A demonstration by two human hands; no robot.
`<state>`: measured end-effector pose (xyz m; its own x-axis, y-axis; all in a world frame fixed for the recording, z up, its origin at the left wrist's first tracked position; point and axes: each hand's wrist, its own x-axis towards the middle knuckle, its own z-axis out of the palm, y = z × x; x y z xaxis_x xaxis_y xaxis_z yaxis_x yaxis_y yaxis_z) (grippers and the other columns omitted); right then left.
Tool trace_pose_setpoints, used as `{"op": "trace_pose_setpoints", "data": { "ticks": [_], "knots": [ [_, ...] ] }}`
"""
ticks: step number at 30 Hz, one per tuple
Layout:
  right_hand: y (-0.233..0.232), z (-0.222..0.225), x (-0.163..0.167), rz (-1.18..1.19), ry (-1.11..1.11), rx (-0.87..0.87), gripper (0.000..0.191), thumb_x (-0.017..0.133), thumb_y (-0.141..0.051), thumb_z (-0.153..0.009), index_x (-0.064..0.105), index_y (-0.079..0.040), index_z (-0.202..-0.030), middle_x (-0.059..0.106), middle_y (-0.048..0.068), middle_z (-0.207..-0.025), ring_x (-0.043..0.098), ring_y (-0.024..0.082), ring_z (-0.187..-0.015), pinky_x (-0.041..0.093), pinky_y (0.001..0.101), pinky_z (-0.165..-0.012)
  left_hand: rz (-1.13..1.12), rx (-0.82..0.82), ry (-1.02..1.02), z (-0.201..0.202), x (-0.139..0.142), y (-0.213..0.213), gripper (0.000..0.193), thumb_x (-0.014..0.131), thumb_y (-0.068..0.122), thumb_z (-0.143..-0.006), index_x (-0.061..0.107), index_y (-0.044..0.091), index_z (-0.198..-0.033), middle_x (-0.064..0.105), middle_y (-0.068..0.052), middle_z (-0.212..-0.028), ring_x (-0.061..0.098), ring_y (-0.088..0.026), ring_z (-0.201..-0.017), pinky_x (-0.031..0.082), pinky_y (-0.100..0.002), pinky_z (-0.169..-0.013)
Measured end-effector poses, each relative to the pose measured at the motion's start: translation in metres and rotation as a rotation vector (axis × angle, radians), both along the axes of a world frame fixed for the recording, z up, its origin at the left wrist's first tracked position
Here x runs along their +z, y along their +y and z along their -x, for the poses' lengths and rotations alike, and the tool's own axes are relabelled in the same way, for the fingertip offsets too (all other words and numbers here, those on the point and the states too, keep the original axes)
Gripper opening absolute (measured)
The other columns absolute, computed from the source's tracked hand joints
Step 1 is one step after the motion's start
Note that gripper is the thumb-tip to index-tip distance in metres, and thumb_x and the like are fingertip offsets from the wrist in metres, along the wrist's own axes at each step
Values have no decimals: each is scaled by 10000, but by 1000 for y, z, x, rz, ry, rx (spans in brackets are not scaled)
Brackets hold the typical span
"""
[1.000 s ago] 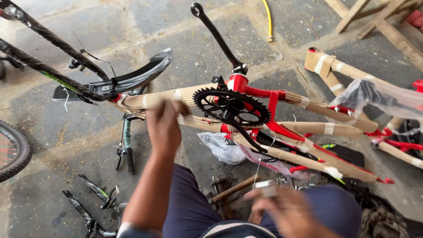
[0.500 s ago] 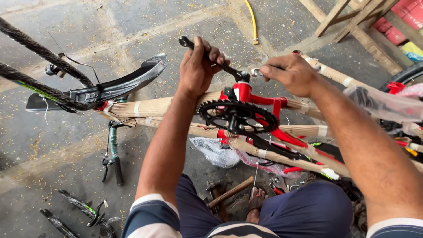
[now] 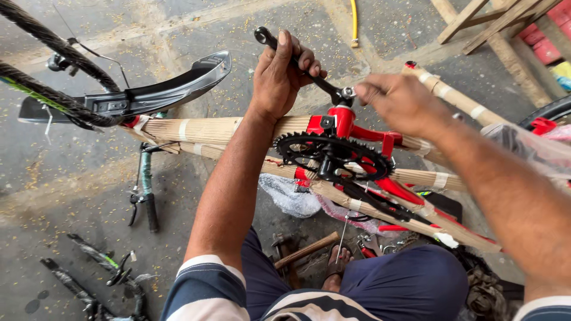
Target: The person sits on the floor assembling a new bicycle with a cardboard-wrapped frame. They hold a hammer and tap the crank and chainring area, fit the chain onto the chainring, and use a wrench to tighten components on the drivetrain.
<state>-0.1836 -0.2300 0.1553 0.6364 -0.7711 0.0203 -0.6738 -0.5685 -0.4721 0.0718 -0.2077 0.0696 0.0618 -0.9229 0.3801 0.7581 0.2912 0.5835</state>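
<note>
- Lying on its side across the person's lap was the red bike frame (image 3: 357,128), the biggest thing there, with brown paper wrapped round its tubes.
- A black mudguard (image 3: 154,95) stuck out past the frame, next to a tyre (image 3: 53,41) at the left edge.
- The left hand (image 3: 279,74) was wrapped tight round the black crank arm (image 3: 324,86), which pointed up and away from the toothed ring (image 3: 333,156).
- The right hand (image 3: 398,101) had its fingertips pinched together at the silver bolt (image 3: 348,92) where the arm met the frame. It was blurry, so I could not tell if the fingers held a small part.
- A hammer (image 3: 303,251) lay on the floor by a sandalled foot.
- The arm might slip if the left hand let go, I think, and the sharp teeth sat close to both wrists. A tiny part could also drop into the mess below and get lost.
</note>
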Motion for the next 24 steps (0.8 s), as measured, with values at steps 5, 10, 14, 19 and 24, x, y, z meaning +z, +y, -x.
{"op": "trace_pose_setpoints", "data": {
  "ticks": [5,10,14,19,24],
  "knots": [
    [-37,4,2,155,68,131,433,546,-448,-1070,732,-95,-901,672,90,-776,639,225,-807,498,415,-859,-7,-23,23,0,-3,-2,377,475,425,-1105,477,74,-967,501,-66,-833,589,-234,-818,573,-505,-886],
    [-68,-9,-7,438,10,602,338,610,-396,-1041,757,-105,-952,605,28,-830,557,265,-957,374,529,-998,-36,6,14,-1,-8,-8,371,476,426,-1098,479,85,-952,510,-64,-818,610,-236,-804,588,-502,-862],
    [-58,-8,-8,527,117,511,329,657,-422,-1033,739,-103,-1039,587,46,-799,569,249,-830,468,474,-846,-39,-20,9,1,-7,-9,380,482,435,-1092,478,85,-943,515,-57,-830,616,-229,-805,602,-502,-865],
    [-15,-13,-2,532,345,262,396,527,-386,-1083,686,-280,-1430,613,97,-682,596,269,-634,522,459,-569,-26,12,3,2,-7,-8,359,492,423,-1083,479,92,-946,522,-62,-821,623,-230,-799,603,-505,-860],
    [13,-7,-7,238,54,48,369,540,-429,-1093,723,-112,-1136,688,146,-756,661,338,-698,538,517,-689,-28,9,37,-3,-8,-11,352,508,405,-1107,485,81,-971,527,-69,-837,613,-236,-807,576,-491,-858]
  ]
}}
